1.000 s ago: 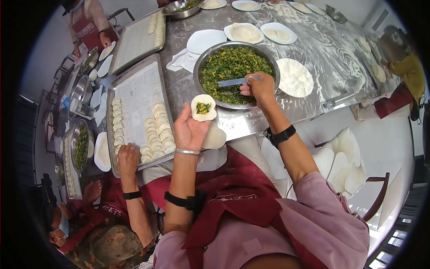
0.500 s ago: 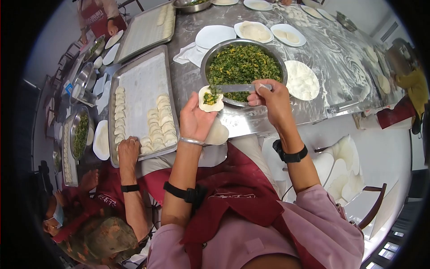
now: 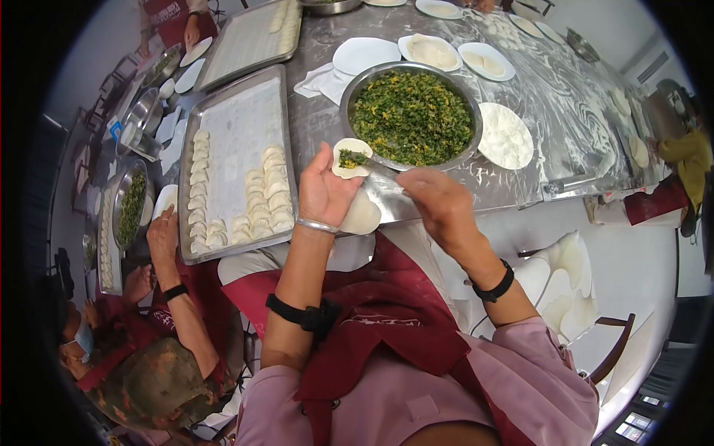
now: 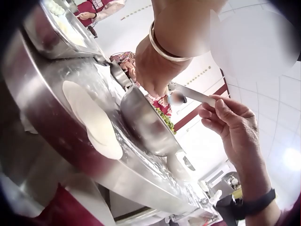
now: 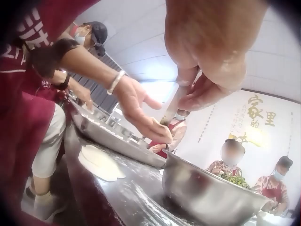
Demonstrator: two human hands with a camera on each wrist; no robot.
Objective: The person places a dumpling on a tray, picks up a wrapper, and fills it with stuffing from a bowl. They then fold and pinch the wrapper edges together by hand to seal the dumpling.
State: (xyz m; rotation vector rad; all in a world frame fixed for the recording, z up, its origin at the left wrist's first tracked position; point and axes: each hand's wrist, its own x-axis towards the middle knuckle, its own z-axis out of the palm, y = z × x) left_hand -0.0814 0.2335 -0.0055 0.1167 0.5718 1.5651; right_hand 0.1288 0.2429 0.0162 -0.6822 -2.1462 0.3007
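On my left hand (image 3: 327, 192), palm up with the fingers under it, lies a round dough wrapper (image 3: 346, 168) with green and yellow filling (image 3: 352, 157) in its middle. My right hand (image 3: 440, 204) pinches a flat metal spatula (image 3: 383, 169), its tip on the filling. The right wrist view shows the spatula (image 5: 172, 107) running from my right hand (image 5: 207, 61) towards my left hand (image 5: 136, 106). Behind both hands stands a steel bowl (image 3: 476, 137) of chopped green filling. Flat wrappers (image 3: 362, 214) lie at the table edge beside my left wrist.
A metal tray (image 3: 285, 104) with rows of dumplings (image 3: 275, 195) is on the left. Right of the bowl lies a floury plate (image 3: 506, 136); white plates (image 3: 364, 55) stand behind it. Another person's hand (image 3: 162, 234) is at the left, touching a plate.
My right hand brought the spatula from the bowl to the wrapper, then lowered and turned over it. My left hand stays under the wrapper. The neighbour's hand moved left off the tray.
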